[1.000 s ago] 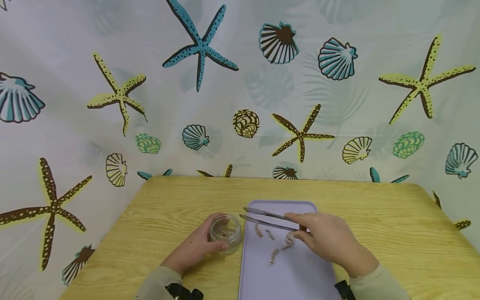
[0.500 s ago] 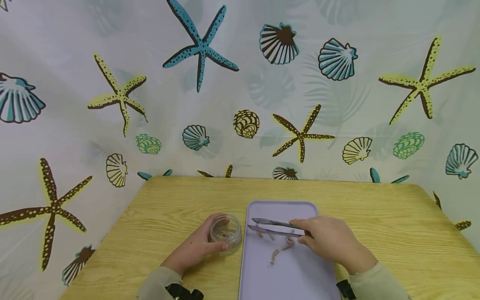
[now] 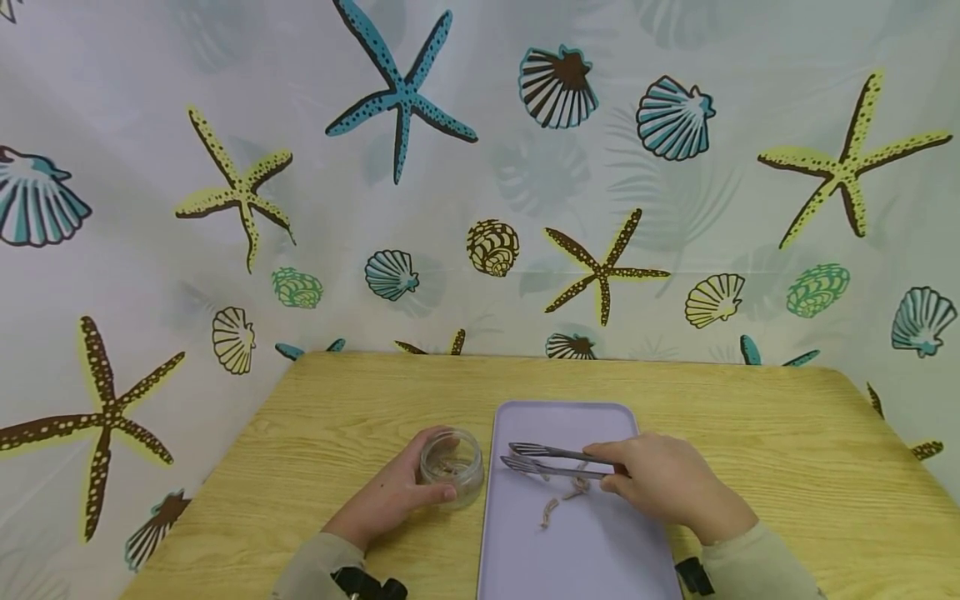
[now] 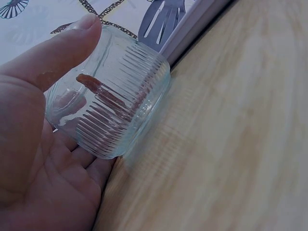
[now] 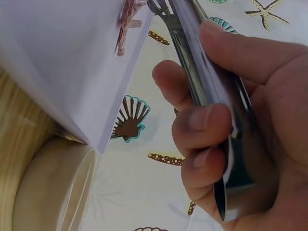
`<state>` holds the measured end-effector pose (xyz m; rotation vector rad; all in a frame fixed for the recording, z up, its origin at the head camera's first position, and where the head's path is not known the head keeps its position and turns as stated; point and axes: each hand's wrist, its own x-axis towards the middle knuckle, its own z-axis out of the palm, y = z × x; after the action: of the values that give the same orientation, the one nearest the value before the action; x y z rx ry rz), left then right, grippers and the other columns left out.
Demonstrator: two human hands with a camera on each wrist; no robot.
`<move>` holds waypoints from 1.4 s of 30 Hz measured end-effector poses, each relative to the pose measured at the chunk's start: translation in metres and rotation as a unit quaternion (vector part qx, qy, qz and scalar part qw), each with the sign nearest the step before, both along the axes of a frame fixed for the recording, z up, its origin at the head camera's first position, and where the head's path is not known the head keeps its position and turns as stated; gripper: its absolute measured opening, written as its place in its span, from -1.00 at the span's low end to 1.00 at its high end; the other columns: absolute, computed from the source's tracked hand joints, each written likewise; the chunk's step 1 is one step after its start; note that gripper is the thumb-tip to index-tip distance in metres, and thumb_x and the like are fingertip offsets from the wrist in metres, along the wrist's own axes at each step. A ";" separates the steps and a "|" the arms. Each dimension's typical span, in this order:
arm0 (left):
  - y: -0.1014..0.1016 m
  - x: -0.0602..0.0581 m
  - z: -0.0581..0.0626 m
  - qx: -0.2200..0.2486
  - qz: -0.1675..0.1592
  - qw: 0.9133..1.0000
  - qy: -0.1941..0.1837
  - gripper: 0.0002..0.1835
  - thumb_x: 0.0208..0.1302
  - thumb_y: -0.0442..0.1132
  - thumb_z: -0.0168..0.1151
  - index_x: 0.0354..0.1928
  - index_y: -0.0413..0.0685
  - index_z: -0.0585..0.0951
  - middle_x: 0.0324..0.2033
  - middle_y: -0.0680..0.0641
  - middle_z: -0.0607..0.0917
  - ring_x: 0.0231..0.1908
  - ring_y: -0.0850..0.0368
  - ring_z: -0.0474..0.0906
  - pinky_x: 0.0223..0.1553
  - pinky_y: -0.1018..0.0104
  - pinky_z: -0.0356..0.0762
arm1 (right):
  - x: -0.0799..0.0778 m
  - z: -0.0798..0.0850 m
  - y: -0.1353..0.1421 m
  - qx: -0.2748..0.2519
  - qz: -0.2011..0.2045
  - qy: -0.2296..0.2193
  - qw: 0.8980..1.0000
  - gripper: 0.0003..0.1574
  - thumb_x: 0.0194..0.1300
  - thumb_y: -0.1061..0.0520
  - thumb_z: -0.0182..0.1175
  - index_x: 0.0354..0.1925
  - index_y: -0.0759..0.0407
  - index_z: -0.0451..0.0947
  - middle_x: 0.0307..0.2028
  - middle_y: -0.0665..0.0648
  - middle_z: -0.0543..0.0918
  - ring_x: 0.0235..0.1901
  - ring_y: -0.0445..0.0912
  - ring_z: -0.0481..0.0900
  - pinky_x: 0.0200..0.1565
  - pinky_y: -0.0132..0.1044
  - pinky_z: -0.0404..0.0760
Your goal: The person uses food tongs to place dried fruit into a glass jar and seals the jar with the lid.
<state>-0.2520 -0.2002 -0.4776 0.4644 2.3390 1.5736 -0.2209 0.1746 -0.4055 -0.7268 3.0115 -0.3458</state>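
my right hand [image 3: 663,482] grips parted tongs [image 3: 558,452]; left hand [image 3: 390,497] holds jar [image 3: 469,483]. centre tongs over strip [image 3: 551,510] left of right hand; squeeze lightly.

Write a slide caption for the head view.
Glass jar in the left grip; tongs in the right grip, over a lilac tray.

The jar [image 4: 130,67] in my left hand [image 3: 405,483] was faintly green; the tongs [image 5: 211,72] in my right hand [image 3: 663,475], silver-grey; the tray [image 3: 585,554] beneath it, plain lilac. Beyond my hands, blue, yellow and brown starfish [image 3: 402,97] patterned the whitish backdrop [image 3: 450,196].
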 end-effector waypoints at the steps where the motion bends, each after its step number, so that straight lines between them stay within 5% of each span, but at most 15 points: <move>1: 0.000 0.000 0.000 -0.001 0.000 1.000 0.000 -0.11 0.23 0.00 0.48 0.50 0.19 0.19 0.43 -0.01 0.37 0.41 -0.03 0.24 0.40 -0.11 0.06 | 0.000 0.000 0.000 -0.001 -0.002 -0.003 1.000 -0.49 0.32 -0.03 0.38 0.23 -0.22 0.63 -0.57 -0.26 0.42 -0.57 -0.25 0.34 -0.49 -0.26 0.36; 11: 0.000 0.000 -0.001 -0.002 0.003 1.000 -0.004 -0.11 0.24 0.01 0.47 0.50 0.19 0.19 0.43 -0.01 0.36 0.42 -0.03 0.22 0.41 -0.12 0.03 | 0.001 0.003 0.004 -0.022 -0.030 -0.039 0.999 -0.49 0.32 -0.01 0.38 0.22 -0.27 0.64 -0.45 -0.14 0.60 -0.60 -0.16 0.35 -0.53 -0.22 0.33; 23: -0.002 -0.002 -0.004 0.003 -0.002 1.000 -0.006 -0.11 0.25 0.01 0.46 0.51 0.18 0.17 0.43 -0.01 0.37 0.42 -0.01 0.23 0.40 -0.09 0.06 | -0.001 0.003 0.004 0.000 -0.023 -0.003 1.000 -0.51 0.33 -0.02 0.37 0.21 -0.27 0.65 -0.21 0.01 0.75 -0.55 -0.16 0.38 -0.52 -0.22 0.36; 42: 0.000 -0.002 -0.003 -0.009 0.006 1.000 0.004 -0.12 0.23 0.04 0.47 0.50 0.22 0.20 0.41 0.03 0.38 0.41 0.01 0.25 0.41 -0.10 0.07 | 0.000 0.007 0.006 -0.028 -0.001 0.059 0.998 -0.50 0.33 -0.06 0.36 0.23 -0.33 0.62 -0.53 -0.27 0.50 -0.63 -0.25 0.27 -0.58 -0.32 0.28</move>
<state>-0.2542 -0.1999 -0.4803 0.4541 2.3645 1.5569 -0.2214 0.1809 -0.3982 -0.7742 3.1259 -0.4041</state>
